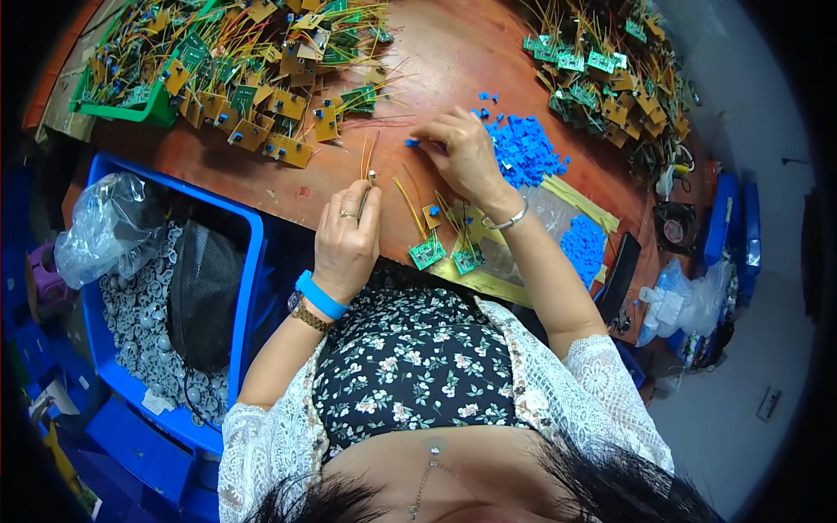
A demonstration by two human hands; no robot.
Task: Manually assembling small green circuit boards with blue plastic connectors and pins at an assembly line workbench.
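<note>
Head-worn fisheye view, facing down, close above hands (345,244) (462,157)

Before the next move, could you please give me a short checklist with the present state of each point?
1. Left hand has a grip on the wired piece: ok, it shows at the fingertips.
2. Wired piece in full view: not ok, the fingers hide much of it.
3. Right hand has a small blue piece at its fingertips: ok.
4. Which way the blue piece faces: cannot tell, too small.
5. More blue pieces nearby: ok, a loose pile lies beside the right hand.
6. Two green boards out of both hands: ok, they lie near the table edge.
</note>
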